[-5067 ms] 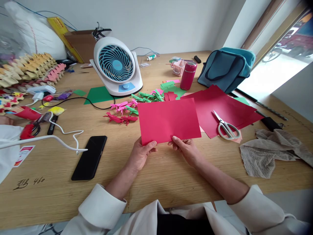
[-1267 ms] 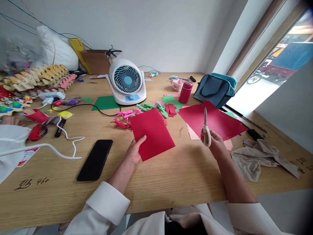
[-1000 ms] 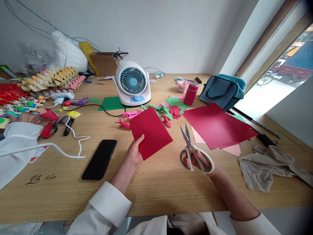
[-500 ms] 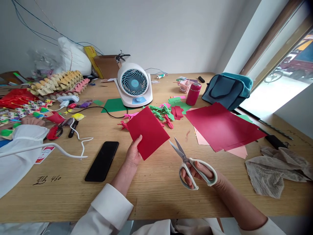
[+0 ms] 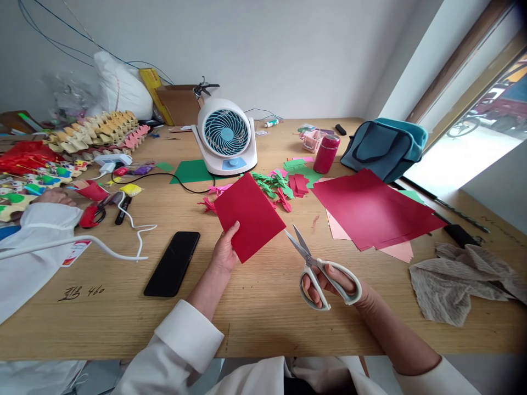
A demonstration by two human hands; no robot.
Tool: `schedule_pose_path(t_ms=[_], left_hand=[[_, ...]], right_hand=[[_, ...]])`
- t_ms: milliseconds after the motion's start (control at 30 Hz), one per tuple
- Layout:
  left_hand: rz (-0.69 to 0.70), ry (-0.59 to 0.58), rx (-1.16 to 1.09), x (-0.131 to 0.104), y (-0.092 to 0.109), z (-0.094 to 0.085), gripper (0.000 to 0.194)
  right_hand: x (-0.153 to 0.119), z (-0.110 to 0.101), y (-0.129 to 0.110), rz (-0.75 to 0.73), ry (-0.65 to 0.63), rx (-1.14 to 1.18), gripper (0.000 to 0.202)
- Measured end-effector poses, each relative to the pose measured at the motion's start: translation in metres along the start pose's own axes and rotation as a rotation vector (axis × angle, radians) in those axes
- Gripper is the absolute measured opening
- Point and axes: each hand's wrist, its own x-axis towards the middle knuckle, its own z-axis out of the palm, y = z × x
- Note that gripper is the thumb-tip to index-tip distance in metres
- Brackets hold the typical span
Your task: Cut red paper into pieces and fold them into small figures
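Observation:
A square of red paper (image 5: 252, 219) is pinched at its lower left edge by my left hand (image 5: 225, 248), thumb on top. My right hand (image 5: 327, 282) has its fingers through the handles of white-handled scissors (image 5: 309, 262). The blades stand apart, and their tips point up-left, close to the paper's right corner. Just behind the paper lie green cut pieces (image 5: 267, 185) and red cut pieces (image 5: 298, 185). Large red sheets (image 5: 370, 211) lie to the right over pale pink paper (image 5: 396, 251).
A black phone (image 5: 173, 263) lies left of my left arm. Behind stand a white fan (image 5: 227, 137), a red flask (image 5: 327, 153) and a blue bag (image 5: 381, 151). A crumpled cloth (image 5: 447, 282) lies at right. Another person's hand (image 5: 55, 197) and white sleeve are at far left.
The view has shifted slightly, so the table's things sit a little higher. Both hands keep their hold, and the scissors stay spread beside the red paper.

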Motion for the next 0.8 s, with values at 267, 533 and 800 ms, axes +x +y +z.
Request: schedule_pose_path(t_ms=[267,533,800], left_hand=[[-0.003,-0.002,-0.029,0.0030,-0.0002,-0.0029,0.043],[-0.009,-0.009,-0.032,0.0035,-0.0001,-0.0036,0.044],[0.003,0.020,-0.025,0.0033,-0.0005,-0.0023,0.045]], right_hand=[[0.0015,0.0049,-0.0056,-0.015,-0.003,0.040,0.062],[-0.0001,0.0039,-0.0052,-0.013,0.011,0.019,0.064],[-0.0008,0.0025,-0.0031,-0.006,0.010,0.047,0.063]])
